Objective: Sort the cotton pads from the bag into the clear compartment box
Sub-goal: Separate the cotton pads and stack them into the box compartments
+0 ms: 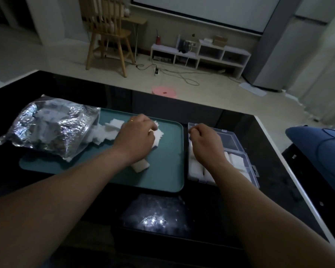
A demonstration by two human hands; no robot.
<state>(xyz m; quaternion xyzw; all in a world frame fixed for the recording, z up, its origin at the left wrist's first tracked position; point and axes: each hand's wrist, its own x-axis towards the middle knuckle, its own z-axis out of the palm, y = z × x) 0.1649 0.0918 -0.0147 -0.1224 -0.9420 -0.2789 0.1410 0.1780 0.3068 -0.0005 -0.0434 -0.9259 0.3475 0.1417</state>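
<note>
The fingers of the left hand [137, 134] were curled down over a small bunch of white cotton pads [159, 135], gripping them against the tray; a thin ring [131, 120] showed on one finger. The fingers of the right hand [205, 140] were bent inward above the far left corner of the clear compartment box [230, 141], but whether they pinched anything could not be told from this angle.

Just beside the left wrist lay a short stack of pads [141, 166], and beyond the hand more loose pads [109, 130] spilled from the mouth of the crinkled silvery bag [52, 128], which lay on its side over the left end of the teal tray [162, 176]. The box sat right of the tray, nearly touching it, lid off. Its near compartments held upright packed pads [196, 169], while the far right compartment looked bare.

Tray and box rested on a glossy black table [259, 190]. On the floor past it stood a pink stool [164, 92], a wooden chair [108, 35] and a low white shelf [201, 53].
</note>
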